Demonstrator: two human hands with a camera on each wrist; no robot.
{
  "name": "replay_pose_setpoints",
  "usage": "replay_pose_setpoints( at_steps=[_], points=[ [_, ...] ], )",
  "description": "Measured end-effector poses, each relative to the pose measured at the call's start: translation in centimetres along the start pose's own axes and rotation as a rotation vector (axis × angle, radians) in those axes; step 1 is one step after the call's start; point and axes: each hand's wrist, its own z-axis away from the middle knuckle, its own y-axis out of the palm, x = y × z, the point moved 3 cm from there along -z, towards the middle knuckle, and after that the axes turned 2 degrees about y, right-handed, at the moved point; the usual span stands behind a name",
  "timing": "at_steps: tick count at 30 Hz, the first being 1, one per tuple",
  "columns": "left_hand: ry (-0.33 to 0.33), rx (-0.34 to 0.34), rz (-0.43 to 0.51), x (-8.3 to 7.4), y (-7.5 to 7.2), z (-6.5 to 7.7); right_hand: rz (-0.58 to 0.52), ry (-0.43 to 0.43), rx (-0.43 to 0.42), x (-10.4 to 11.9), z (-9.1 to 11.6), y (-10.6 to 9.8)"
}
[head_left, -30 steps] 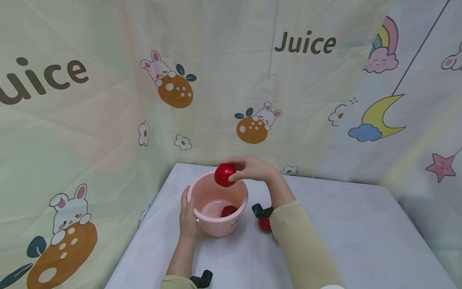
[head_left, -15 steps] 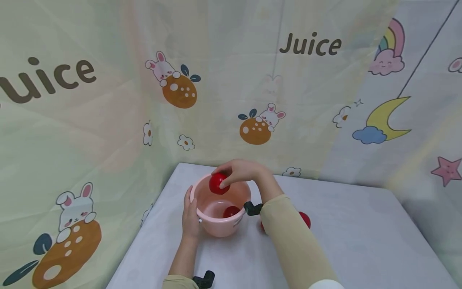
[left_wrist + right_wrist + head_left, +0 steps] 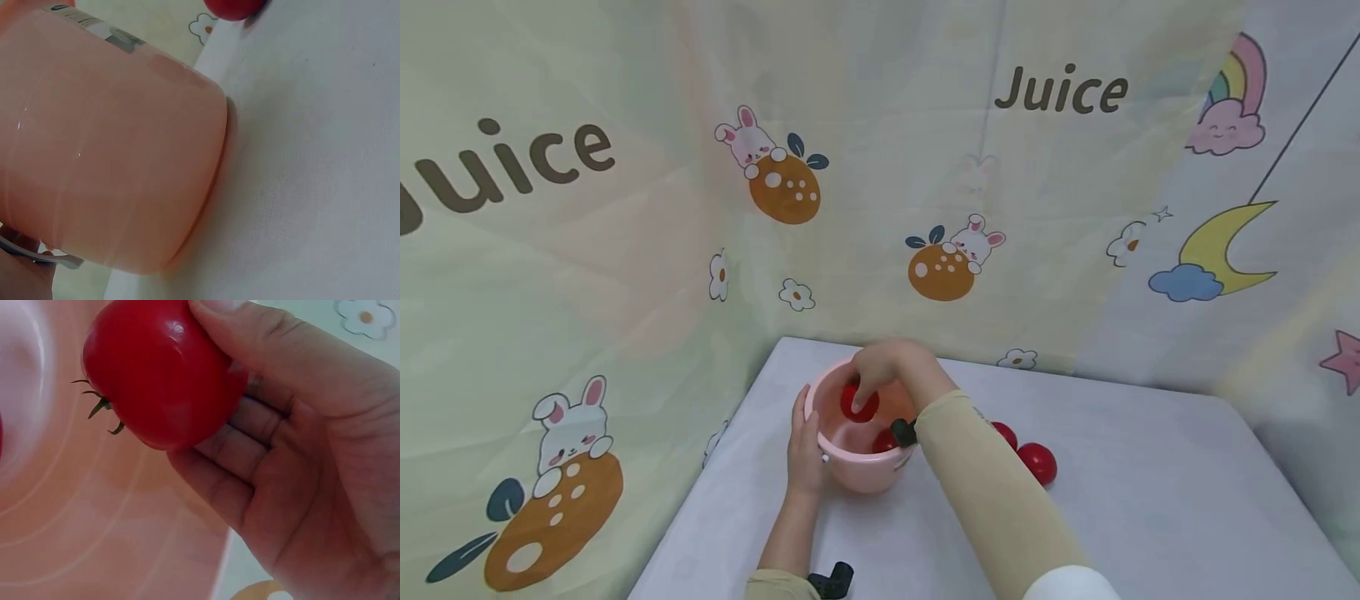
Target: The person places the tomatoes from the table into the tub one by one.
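A pink plastic bucket [image 3: 863,477] stands on the white-covered table. My left hand [image 3: 805,458] holds it at its left side, fingers by the rim; in the left wrist view part of that hand [image 3: 22,275] shows beside the grey handle [image 3: 37,253]. My right hand [image 3: 895,367] reaches over the rim and pinches a red tomato [image 3: 860,405] inside the bucket's mouth, between thumb and fingers. The right wrist view shows this tomato [image 3: 162,375] with its green stem leaves, above the bucket floor. Another tomato [image 3: 884,442] lies at the bottom of the bucket.
Two more red tomatoes, one round and in full view [image 3: 1037,463] and one partly behind the right sleeve [image 3: 1004,434], lie on the table [image 3: 1150,500] right of the bucket. Patterned cloth [image 3: 865,208] hangs behind and at both sides.
My right hand has lowered the tomato from above the rim into the bucket. The right forearm has shifted left, uncovering tomatoes on the table. The left hand keeps its hold.
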Motion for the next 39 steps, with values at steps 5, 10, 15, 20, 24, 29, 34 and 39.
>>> replay_pose_setpoints(
  at_steps=[5,10,15,20,24,29,34,39],
  points=[
    [-0.015,0.006,-0.014,0.0,0.2,0.1,-0.046,0.076,0.059,-0.8,-1.0,0.6],
    [0.000,0.004,-0.021,0.2,0.1,0.0,-0.099,0.121,0.095,-1.4,-1.8,0.9],
    [0.012,-0.003,-0.027,0.2,0.2,0.0,-0.190,0.182,0.112,-2.0,-1.5,1.1],
    [-0.001,-0.009,-0.034,0.3,0.2,0.2,-0.266,0.178,0.119,-2.0,-0.9,1.4],
    [0.004,-0.007,-0.041,0.2,0.2,0.1,-0.235,0.169,0.096,-2.0,-0.6,1.3],
    [0.018,-0.010,-0.039,0.1,0.2,0.0,-0.156,0.092,0.075,-1.9,-0.4,1.1],
    [0.017,-0.010,-0.041,0.3,0.2,0.1,-0.175,-0.021,0.101,-1.6,0.1,0.9],
    [0.016,-0.016,-0.031,0.3,0.3,0.2,-0.139,-0.166,0.058,-1.8,1.2,0.2]
  ],
)
